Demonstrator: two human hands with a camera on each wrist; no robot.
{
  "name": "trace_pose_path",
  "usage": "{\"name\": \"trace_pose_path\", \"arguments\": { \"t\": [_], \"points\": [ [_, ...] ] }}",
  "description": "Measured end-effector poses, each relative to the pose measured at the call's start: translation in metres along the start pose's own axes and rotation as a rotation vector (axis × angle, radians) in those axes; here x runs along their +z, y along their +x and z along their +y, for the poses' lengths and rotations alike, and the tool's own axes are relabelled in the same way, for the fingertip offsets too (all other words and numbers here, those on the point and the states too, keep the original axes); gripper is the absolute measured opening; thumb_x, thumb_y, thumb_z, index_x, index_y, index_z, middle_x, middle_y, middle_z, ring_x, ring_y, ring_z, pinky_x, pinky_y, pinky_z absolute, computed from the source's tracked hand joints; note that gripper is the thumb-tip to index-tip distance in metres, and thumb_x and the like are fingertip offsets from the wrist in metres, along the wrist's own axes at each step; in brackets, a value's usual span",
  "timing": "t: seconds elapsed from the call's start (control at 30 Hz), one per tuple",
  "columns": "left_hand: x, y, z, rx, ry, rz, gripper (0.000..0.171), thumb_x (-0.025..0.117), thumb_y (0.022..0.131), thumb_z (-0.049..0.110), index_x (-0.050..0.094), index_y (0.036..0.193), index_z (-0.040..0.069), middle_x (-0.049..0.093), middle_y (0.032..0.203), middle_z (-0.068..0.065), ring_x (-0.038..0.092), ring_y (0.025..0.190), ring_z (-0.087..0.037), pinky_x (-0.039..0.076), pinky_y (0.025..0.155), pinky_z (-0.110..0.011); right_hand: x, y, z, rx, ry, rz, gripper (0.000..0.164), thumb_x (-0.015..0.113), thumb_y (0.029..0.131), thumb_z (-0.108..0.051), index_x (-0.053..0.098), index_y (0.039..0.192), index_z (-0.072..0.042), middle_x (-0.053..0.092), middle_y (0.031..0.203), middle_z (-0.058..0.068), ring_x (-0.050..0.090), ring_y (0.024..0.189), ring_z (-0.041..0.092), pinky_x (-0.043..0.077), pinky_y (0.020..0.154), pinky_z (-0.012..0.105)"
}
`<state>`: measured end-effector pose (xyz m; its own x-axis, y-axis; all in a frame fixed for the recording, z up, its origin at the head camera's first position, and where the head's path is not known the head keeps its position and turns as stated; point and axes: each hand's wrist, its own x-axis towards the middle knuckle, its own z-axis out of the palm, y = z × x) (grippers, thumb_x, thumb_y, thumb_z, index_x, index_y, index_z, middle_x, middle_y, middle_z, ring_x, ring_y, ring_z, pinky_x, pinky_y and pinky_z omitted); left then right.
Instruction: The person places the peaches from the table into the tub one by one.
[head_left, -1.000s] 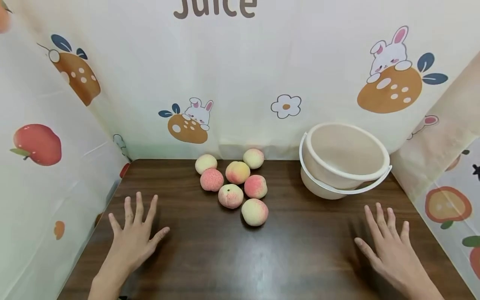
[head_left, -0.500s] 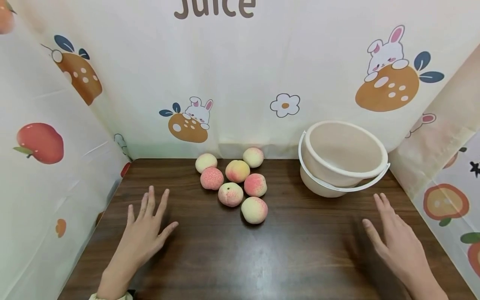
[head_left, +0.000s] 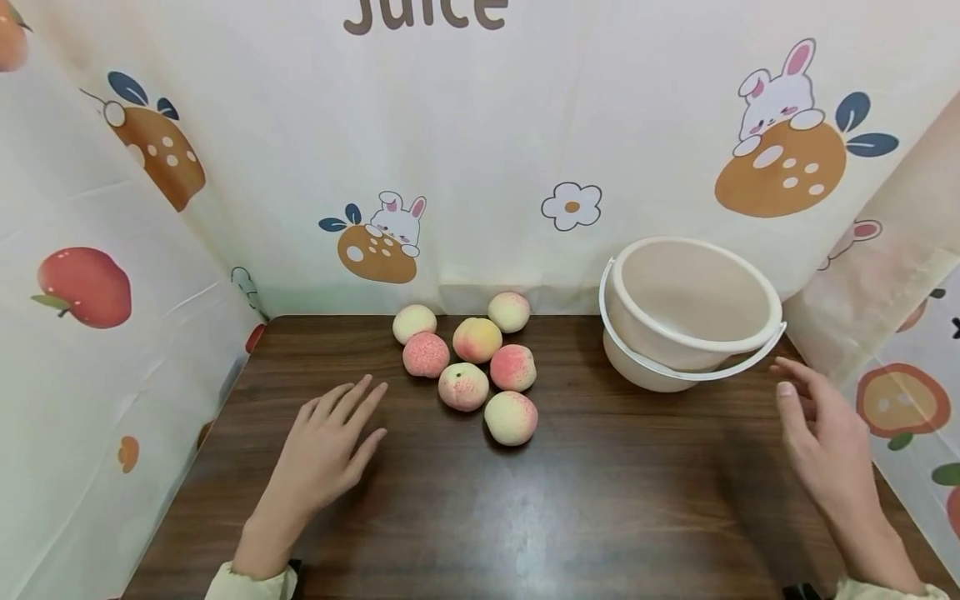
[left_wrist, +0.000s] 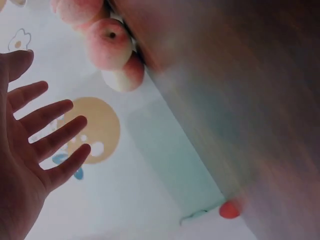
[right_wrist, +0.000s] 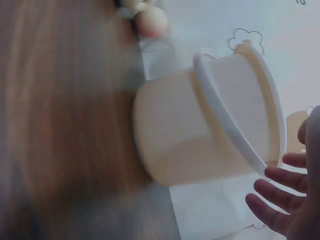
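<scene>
Several pink and cream peaches lie in a loose cluster at the middle back of the table. To their left, my left hand holds nothing, its fingers spread and pointing towards them; the left wrist view also shows those spread fingers and a few peaches. A cream bucket stands upright at the back right, its white handle lowered against its front. My right hand, fingers slightly bent, is just right of the bucket and holds nothing. In the right wrist view its fingertips appear close to the bucket's handle; contact cannot be told.
The dark wooden table ends at a white printed curtain behind the peaches and bucket. Similar printed cloth hangs along the left and right sides.
My left hand has moved right and slightly forward, nearer the peaches. The right hand has moved right and forward to beside the bucket, its fingers bending. Peaches and bucket stay in place.
</scene>
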<state>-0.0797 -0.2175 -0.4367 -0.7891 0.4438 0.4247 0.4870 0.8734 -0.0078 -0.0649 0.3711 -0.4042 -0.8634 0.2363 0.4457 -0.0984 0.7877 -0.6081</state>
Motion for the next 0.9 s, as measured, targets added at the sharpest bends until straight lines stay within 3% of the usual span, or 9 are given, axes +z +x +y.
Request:
{"name": "trace_pose_path", "arguments": {
  "t": [0.1, 0.23, 0.33, 0.43, 0.67, 0.8, 0.9],
  "points": [
    [0.002, 0.006, 0.006, 0.044, 0.011, 0.017, 0.054, 0.050, 0.106, 0.044, 0.054, 0.152, 0.016, 0.060, 0.149, -0.016, 0.058, 0.128, -0.039, 0.049, 0.097, -0.061, -0.002, 0.013, -0.002, 0.109, 0.045, 0.058, 0.036, 0.055, 0.106, -0.021, 0.065, 0.141, -0.014, 0.055, 0.118, -0.036, 0.050, 0.096, -0.021, 0.035, 0.079, -0.003],
    [0.006, 0.016, 0.015, 0.106, 0.030, 0.039, 0.052, 0.044, 0.108, 0.045, 0.058, 0.148, 0.014, 0.062, 0.145, -0.015, 0.058, 0.126, -0.039, 0.050, 0.094, -0.059, -0.003, 0.033, -0.003, 0.201, 0.073, 0.108, 0.035, 0.055, 0.106, -0.025, 0.068, 0.137, -0.020, 0.062, 0.121, -0.024, 0.053, 0.096, -0.018, 0.037, 0.079, -0.003],
    [0.008, 0.025, 0.022, 0.149, 0.035, 0.049, 0.051, 0.042, 0.109, 0.044, 0.060, 0.146, 0.014, 0.062, 0.145, -0.015, 0.058, 0.126, -0.038, 0.051, 0.094, -0.058, -0.005, 0.049, -0.001, 0.231, 0.045, 0.090, 0.037, 0.053, 0.106, -0.029, 0.066, 0.140, -0.022, 0.062, 0.128, -0.020, 0.050, 0.101, -0.020, 0.037, 0.081, -0.002],
    [0.010, 0.033, 0.030, 0.187, 0.032, 0.050, 0.050, 0.041, 0.109, 0.043, 0.061, 0.144, 0.013, 0.062, 0.145, -0.015, 0.057, 0.127, -0.038, 0.050, 0.094, -0.057, -0.006, 0.062, 0.003, 0.243, 0.030, 0.054, 0.041, 0.051, 0.107, -0.032, 0.063, 0.144, -0.021, 0.059, 0.128, -0.024, 0.047, 0.101, -0.022, 0.036, 0.081, -0.002],
    [0.019, 0.045, 0.045, 0.283, 0.048, 0.038, 0.046, 0.053, 0.105, 0.038, 0.063, 0.141, 0.012, 0.064, 0.140, -0.012, 0.058, 0.125, -0.035, 0.051, 0.094, -0.052, 0.000, 0.089, 0.008, 0.229, 0.255, -0.028, 0.037, 0.051, 0.107, -0.026, 0.060, 0.141, -0.013, 0.055, 0.112, -0.029, 0.059, 0.083, -0.015, 0.045, 0.071, 0.001],
    [0.022, 0.051, 0.053, 0.325, 0.065, 0.028, 0.046, 0.065, 0.099, 0.037, 0.064, 0.138, 0.013, 0.064, 0.137, -0.010, 0.057, 0.123, -0.032, 0.052, 0.093, -0.050, 0.004, 0.101, 0.011, 0.252, 0.318, -0.066, 0.034, 0.053, 0.106, -0.026, 0.060, 0.138, -0.018, 0.056, 0.109, -0.029, 0.059, 0.089, -0.017, 0.046, 0.072, 0.001],
    [0.023, 0.056, 0.059, 0.346, 0.081, 0.017, 0.046, 0.064, 0.099, 0.038, 0.063, 0.138, 0.015, 0.063, 0.136, -0.008, 0.058, 0.123, -0.031, 0.051, 0.094, -0.048, 0.006, 0.106, 0.014, 0.284, 0.303, -0.097, 0.040, 0.055, 0.105, -0.029, 0.058, 0.144, -0.016, 0.057, 0.111, -0.028, 0.057, 0.097, -0.018, 0.046, 0.076, 0.000]
  ]
}}
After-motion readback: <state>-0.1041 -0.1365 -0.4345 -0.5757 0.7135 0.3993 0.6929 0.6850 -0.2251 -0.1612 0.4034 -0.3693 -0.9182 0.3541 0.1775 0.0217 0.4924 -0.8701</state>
